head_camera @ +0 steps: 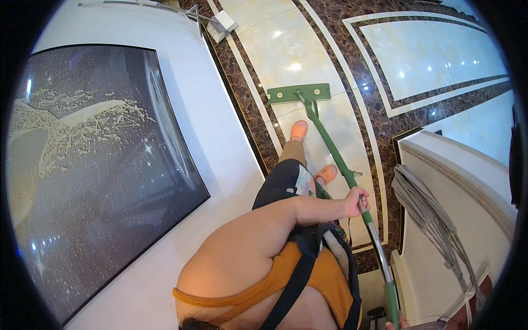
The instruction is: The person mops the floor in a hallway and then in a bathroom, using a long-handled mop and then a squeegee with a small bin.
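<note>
A flat mop slants across the view, its green rectangular head [299, 93] resting on the glossy tiled floor ahead of my feet. From the head runs a green and silver metal pole [330, 142]. My left hand [357, 202] is wrapped around the pole's middle, just below a small lever [357, 174]. Only a few fingers of my right hand [396, 324] show at the bottom edge, at the green upper grip [391, 299]; the rest is out of view. No cloth is visible on the head's upper side. My feet, in orange clogs [299, 130], stand behind it.
Along the left, a white wall [181, 86] carries a large dark framed picture [95, 165]. A white box-like object [225, 22] stands by the wall's base. To the right, a grey tasselled tieback [425, 206] hangs beside a pale moulded wall end [453, 177]. Dark marble bands [371, 103] border the tiles.
</note>
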A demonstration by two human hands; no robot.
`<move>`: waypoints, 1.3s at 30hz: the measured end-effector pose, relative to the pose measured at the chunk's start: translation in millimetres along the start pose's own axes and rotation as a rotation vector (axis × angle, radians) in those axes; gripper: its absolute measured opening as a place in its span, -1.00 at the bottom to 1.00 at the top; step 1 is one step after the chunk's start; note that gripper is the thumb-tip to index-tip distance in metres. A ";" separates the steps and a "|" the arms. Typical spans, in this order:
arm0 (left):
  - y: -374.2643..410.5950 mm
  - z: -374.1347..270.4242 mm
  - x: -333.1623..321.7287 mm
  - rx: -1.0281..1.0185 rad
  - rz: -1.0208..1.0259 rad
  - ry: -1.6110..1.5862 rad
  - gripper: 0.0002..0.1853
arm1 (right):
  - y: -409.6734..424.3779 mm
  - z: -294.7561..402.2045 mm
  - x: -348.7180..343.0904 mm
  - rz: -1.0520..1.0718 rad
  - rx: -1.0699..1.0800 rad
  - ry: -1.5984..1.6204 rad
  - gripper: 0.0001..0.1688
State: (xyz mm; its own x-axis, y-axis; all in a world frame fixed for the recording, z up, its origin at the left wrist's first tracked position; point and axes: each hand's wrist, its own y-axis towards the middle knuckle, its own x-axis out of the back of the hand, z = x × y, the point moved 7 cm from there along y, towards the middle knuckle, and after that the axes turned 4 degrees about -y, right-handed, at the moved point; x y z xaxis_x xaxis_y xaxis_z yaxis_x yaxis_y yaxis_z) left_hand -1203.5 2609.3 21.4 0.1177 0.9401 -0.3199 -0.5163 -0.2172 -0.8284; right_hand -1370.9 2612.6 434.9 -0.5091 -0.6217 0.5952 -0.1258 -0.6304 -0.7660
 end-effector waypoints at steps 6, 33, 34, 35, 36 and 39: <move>14.9 -122.5 -5.4 -0.054 -0.040 0.077 -0.86 | 32.4 17.2 -85.3 0.023 -0.153 0.130 -0.60; -44.8 -194.2 49.7 -0.371 0.066 0.080 -0.84 | 49.5 76.9 -110.1 0.218 0.102 0.030 -0.68; -40.9 -224.9 74.6 -0.375 0.002 0.051 -0.85 | 52.2 42.8 -141.2 0.324 -0.021 0.137 -0.69; -74.0 -250.7 66.4 -0.539 -0.072 0.163 -0.83 | 51.1 6.4 -173.8 0.405 -0.161 0.277 -0.69; -82.6 -280.0 76.5 -0.599 -0.093 0.242 -0.83 | 57.3 20.3 -189.2 0.431 -0.116 0.396 -0.65; -115.7 -343.3 65.9 -0.642 -0.130 0.463 -0.88 | 62.1 113.8 -240.1 0.515 0.012 0.733 -0.51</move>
State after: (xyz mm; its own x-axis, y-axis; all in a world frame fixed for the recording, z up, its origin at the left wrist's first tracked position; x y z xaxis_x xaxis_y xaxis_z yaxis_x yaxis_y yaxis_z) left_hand -844.8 2606.2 -61.6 0.5559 0.7945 -0.2445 0.0984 -0.3549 -0.9297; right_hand -1159.6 2669.9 272.1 -0.9166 -0.3782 -0.1297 0.2757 -0.3627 -0.8902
